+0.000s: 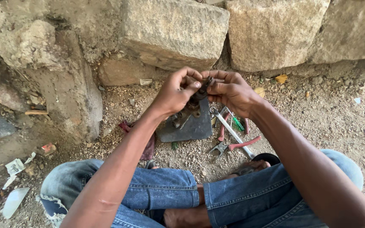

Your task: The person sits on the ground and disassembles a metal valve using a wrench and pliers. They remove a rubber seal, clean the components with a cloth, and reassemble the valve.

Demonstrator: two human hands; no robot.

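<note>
My left hand (176, 90) and my right hand (230, 90) meet in front of me, both closed on a small dark metal part (202, 87) held between the fingertips. Most of the part is hidden by the fingers. Just below the hands a dark metal plate (191, 126) lies on the gravel with a rusty fitting (186, 115) on it. To the right of the plate lie a silver wrench (230, 131), red-handled pliers (233, 145) and a green-handled tool (237, 123).
A rough stone wall (178, 29) rises right behind the hands. A dark red rag (148, 145) lies left of the plate. My crossed legs in blue jeans (165, 190) fill the bottom of the view. Paper scraps (15, 166) and litter sit at the left.
</note>
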